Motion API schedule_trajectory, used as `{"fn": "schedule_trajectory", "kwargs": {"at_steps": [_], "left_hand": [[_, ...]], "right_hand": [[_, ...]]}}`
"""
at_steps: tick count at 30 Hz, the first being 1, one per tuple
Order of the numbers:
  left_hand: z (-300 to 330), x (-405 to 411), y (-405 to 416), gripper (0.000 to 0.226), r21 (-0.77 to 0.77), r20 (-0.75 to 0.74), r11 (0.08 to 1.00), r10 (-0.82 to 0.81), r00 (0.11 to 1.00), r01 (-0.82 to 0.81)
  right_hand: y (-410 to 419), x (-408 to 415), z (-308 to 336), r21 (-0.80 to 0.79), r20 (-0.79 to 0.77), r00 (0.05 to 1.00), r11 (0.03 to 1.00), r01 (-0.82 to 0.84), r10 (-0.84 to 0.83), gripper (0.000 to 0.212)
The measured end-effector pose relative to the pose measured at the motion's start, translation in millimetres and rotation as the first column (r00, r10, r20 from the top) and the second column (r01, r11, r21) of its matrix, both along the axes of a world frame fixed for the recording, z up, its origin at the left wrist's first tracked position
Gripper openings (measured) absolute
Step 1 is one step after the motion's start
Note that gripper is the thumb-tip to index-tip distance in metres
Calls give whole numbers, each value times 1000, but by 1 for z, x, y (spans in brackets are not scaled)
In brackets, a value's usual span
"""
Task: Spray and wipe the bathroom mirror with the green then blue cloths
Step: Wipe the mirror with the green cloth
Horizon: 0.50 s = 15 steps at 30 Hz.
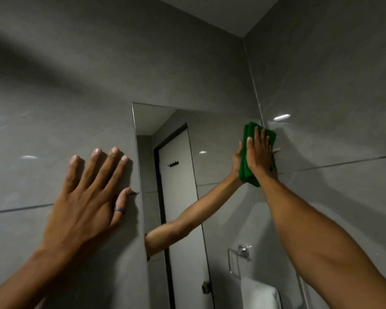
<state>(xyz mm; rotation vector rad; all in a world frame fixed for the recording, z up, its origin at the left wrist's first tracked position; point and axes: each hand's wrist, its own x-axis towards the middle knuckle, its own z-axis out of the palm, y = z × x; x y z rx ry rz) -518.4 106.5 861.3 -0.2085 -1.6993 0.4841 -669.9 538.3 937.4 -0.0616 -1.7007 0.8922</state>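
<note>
The frameless mirror (221,134) hangs on the grey tiled wall, its right edge in the room's corner. My right hand (257,152) presses a folded green cloth (246,168) flat against the glass near the mirror's top right corner, fingers stretched out over it. My left hand (87,197) lies flat on the wall tile just left of the mirror's left edge, fingers spread, a ring on the thumb, holding nothing. No blue cloth and no spray bottle are in view.
The mirror reflects my right arm, a white door with a black hook rack (173,163), and a chrome towel ring (239,259) with a white towel (260,295). A grey tiled side wall (332,108) meets the mirror on the right.
</note>
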Motion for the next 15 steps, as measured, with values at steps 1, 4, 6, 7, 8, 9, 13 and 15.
{"fn": "schedule_trajectory", "kwargs": {"at_steps": [1, 4, 6, 7, 8, 9, 13, 15], "left_hand": [[0, 1, 1, 78, 1, 6, 1000, 5, 1000, -5], [1, 6, 2, 77, 10, 22, 1000, 26, 999, -26], [0, 9, 3, 76, 19, 38, 1000, 21, 999, -22], [0, 10, 4, 76, 27, 49, 1000, 15, 999, -16], [0, 10, 4, 76, 35, 57, 999, 11, 998, -13], [0, 10, 5, 75, 41, 61, 999, 9, 998, -12], [-2, 8, 4, 74, 28, 42, 1000, 11, 999, -12], [-3, 8, 2, 73, 29, 37, 1000, -10, 999, 9]], "right_hand": [[-7, 1, 12, 22, -14, 1000, 1000, -6, 7, 57], [-40, 5, 31, 124, -87, 994, 991, -49, 60, 60], [-67, 12, 37, 203, -145, 987, 978, -40, 71, 62], [-82, 17, 40, 248, -165, 984, 968, -31, 74, 62], [-98, 22, 44, 301, -179, 981, 953, -17, 74, 63], [-114, 29, 48, 364, -192, 979, 931, 3, 71, 63], [-176, 58, 53, 594, -267, 955, 802, 59, 127, 69], [-195, 69, 45, 630, -273, 945, 776, 34, 181, 68]]}}
